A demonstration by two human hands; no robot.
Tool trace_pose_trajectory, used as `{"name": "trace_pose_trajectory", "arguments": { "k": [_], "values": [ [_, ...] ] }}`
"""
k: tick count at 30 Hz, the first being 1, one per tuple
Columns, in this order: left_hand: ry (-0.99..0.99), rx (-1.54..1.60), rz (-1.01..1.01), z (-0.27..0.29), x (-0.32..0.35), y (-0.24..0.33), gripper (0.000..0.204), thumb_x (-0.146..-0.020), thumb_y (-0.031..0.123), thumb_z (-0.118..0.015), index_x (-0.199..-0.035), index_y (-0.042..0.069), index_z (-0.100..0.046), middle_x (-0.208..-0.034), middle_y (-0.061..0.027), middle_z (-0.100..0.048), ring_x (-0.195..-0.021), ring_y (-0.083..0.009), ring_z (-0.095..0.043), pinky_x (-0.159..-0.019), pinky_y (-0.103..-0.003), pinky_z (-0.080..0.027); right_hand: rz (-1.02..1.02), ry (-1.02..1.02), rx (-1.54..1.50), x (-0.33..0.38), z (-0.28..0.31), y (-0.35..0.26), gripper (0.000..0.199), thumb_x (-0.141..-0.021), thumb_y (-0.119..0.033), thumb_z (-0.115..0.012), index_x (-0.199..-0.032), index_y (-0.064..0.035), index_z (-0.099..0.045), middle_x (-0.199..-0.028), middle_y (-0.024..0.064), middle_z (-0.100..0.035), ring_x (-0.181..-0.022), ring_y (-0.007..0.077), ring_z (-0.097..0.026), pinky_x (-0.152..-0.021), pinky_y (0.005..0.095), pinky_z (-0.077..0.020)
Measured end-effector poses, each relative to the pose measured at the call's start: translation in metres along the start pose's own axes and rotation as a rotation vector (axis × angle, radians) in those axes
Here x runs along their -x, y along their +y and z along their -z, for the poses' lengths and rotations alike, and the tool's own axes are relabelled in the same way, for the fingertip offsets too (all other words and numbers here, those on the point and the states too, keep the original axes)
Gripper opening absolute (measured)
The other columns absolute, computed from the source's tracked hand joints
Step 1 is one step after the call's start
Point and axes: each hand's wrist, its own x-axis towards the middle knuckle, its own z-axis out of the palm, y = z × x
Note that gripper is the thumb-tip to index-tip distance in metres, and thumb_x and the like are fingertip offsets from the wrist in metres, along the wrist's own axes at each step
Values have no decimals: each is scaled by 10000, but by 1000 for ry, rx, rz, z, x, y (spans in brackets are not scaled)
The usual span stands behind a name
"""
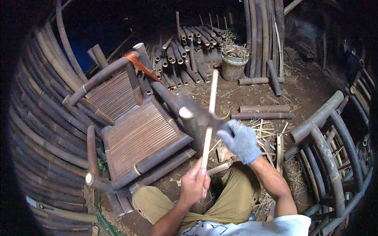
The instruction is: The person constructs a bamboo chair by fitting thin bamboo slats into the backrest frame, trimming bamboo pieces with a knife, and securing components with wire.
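Note:
My bare left hand (195,184) is closed around the lower end of a long pale bamboo strip (207,144), which slants up and away from me. My right hand (241,143), in a grey knitted glove, grips a knife, its handle mostly hidden in the fist. The dark knife blade (201,114) is smeared by motion and crosses the strip about halfway up. A thin curled shaving (224,117) shows beside the blade. Left of the strip stands a dark bamboo chair (143,133) with a slatted seat and back, and an orange band (138,63) tied on its frame.
Bamboo poles (47,129) line the left side. Cut tubes (187,51) are stacked at the back, near a bucket (235,65) of scraps. Two short tubes (264,112) and shavings (267,133) lie on the dirt floor. A bamboo frame (330,157) stands at right.

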Motion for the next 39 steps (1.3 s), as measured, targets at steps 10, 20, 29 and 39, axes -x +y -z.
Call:
{"name": "trace_pose_trajectory", "arguments": {
  "k": [10,20,29,39],
  "values": [
    [164,188,-118,32,36,-37,309,-1011,300,-501,-1145,22,-514,-650,-54,-533,-508,-121,-522,-472,-272,-452,22,-133,46,-48,23,64,324,-978,-301,-514,-857,-7,-575,-818,206,-559,-834,373,-566,-724,447,-444],
    [266,24,-724,7,-76,-24,311,-895,-6,-668,-1182,-12,-549,-1075,-104,-644,-968,-141,-622,-853,-300,-515,-740,-280,-1384,-15,-29,-60,208,-936,-283,-668,-917,-84,-611,-591,-30,-492,-457,87,-465,-412,249,-368],
    [-317,265,266,65,-1,-25,399,-1039,190,-501,-1390,1,-501,-1000,-56,-649,-733,-91,-611,-613,-233,-520,-241,23,-598,-58,-13,8,297,-941,-318,-638,-865,-37,-586,-649,94,-576,-535,239,-580,-532,370,-489],
    [169,-211,-59,40,-26,5,256,-1024,193,-538,-1133,-12,-646,-822,-1,-581,-629,-40,-473,-537,-218,-405,285,-293,64,1,-1,-41,492,-791,-582,-709,-724,-105,-612,-627,138,-621,-590,332,-649,-548,453,-501]
  ]
}}
